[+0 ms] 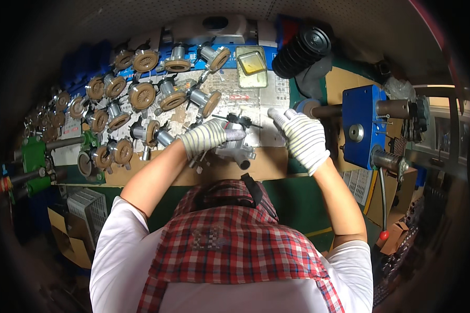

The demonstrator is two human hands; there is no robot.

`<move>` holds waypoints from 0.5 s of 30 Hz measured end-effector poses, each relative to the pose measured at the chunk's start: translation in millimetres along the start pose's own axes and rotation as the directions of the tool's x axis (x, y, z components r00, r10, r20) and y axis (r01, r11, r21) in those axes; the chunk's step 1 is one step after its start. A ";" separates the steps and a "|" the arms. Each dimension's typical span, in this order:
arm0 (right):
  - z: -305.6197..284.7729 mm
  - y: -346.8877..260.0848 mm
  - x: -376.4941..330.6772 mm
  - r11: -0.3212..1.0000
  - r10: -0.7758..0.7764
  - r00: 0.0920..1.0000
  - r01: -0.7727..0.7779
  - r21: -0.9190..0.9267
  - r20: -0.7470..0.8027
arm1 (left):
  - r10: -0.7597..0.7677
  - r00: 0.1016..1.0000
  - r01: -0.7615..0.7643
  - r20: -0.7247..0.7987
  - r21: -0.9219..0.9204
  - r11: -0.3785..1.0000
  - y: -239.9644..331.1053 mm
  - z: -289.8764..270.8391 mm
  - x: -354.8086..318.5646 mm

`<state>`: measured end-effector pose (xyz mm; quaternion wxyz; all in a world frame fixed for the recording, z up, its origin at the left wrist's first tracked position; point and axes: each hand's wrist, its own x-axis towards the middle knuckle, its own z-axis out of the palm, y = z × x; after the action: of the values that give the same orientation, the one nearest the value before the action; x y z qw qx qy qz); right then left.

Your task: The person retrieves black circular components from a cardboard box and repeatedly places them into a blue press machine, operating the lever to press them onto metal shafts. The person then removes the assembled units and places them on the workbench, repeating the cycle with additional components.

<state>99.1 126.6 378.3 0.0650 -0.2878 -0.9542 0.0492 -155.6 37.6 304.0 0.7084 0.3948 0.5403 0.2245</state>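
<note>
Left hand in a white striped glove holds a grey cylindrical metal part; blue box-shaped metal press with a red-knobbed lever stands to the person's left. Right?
One error: the blue box-shaped metal press stands to the person's right, as the head view shows. The rest stands.

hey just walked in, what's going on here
A person in striped gloves works at a bench. The left hand holds a metal part with a black top. The right hand is beside it, with nothing visibly held. Many metal pieces with brown discs sit leftward; a blue machine stands right.
</note>
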 end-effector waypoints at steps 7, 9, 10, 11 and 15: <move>21.3 20.8 9.5 0.664 0.270 0.834 -0.523 0.534 0.481 | -0.081 0.996 0.081 0.029 0.017 0.997 -7.9 -10.0 15.9; 32.5 26.3 14.6 0.455 0.238 0.786 -0.609 0.650 0.570 | -0.173 0.985 0.165 0.019 0.210 0.964 -1.9 -15.6 20.6; 33.8 28.4 18.8 0.297 0.233 0.739 -0.673 0.677 0.632 | -0.120 0.991 0.116 0.062 0.067 0.991 -11.2 -16.5 22.6; 35.1 31.5 24.1 0.130 0.219 0.691 -0.720 0.682 0.689 | -0.085 0.996 0.081 0.026 0.109 0.991 -14.4 -18.5 24.8; 90.6 51.7 36.0 0.195 0.329 0.776 -0.613 0.765 0.538 | 0.080 0.996 -0.083 0.028 0.097 0.992 -24.2 -26.7 29.0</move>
<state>83.6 184.3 285.6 0.0711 -0.4718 -0.6195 0.6233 -174.3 53.4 264.8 0.6846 0.4536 0.5257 0.2216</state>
